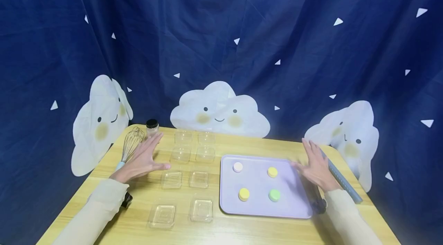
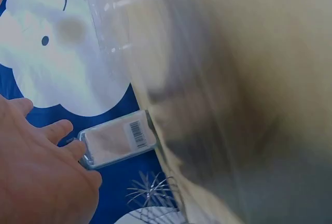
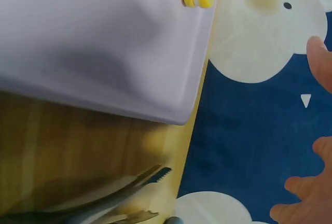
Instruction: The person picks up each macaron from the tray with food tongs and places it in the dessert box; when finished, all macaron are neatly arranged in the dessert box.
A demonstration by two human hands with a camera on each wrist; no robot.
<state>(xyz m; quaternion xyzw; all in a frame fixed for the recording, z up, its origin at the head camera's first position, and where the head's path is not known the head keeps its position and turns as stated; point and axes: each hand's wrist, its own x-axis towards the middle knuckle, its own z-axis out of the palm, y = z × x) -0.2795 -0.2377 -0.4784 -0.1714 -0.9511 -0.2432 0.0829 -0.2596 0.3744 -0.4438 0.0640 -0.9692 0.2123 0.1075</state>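
Observation:
My left hand (image 1: 142,160) is spread in the air over the left of the table, empty. Near it are a whisk (image 1: 132,143) and a clear jar with a black lid (image 1: 152,124); the jar shows a barcode label in the left wrist view. To its right, several clear plastic boxes (image 1: 171,179) stand in two columns. My right hand (image 1: 316,168), also empty with fingers apart, hovers by the right edge of a lilac tray (image 1: 256,208). On the tray lie a pale pink macaron (image 1: 237,167), a green macaron (image 1: 275,195) and two yellow macarons (image 1: 243,194).
A blue-grey strip (image 1: 340,177) lies along the table's right edge. Tongs with toothed tips (image 3: 155,175) lie beside the tray, mostly hidden by the right arm in the head view. A dark blue curtain (image 1: 207,45) with clouds hangs behind the wooden table (image 1: 117,229).

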